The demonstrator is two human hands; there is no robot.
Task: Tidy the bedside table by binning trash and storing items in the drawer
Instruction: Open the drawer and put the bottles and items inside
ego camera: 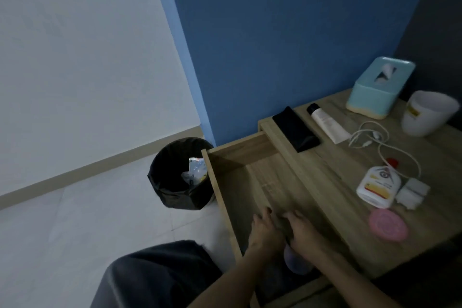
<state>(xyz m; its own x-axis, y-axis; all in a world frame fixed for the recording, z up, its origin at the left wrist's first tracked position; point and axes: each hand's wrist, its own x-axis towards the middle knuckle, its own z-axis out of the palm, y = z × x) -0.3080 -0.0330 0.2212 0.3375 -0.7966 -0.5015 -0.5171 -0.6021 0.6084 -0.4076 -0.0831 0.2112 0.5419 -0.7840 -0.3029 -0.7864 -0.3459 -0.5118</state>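
Observation:
The bedside table's wooden drawer (250, 157) is pulled out. Both my hands are inside it near the front. My left hand (262, 231) and my right hand (303, 231) are curled together around a dark bundle (285, 229) with a pale purple end (298, 261); blur hides what it is. On the table top (325, 175) lie a black case (296, 130), a white tube with a black cap (327, 122), a white cable (375, 137) with its plug (412, 191), a white bottle with a red cap (378, 185) and a pink round lid (388, 225).
A black-lined bin (180, 175) holding crumpled wrappers stands on the pale floor left of the drawer, against the blue wall. A teal tissue box (380, 87) and a white cup (430, 112) sit at the table's back. My dark-clothed knee (155, 275) is at bottom left.

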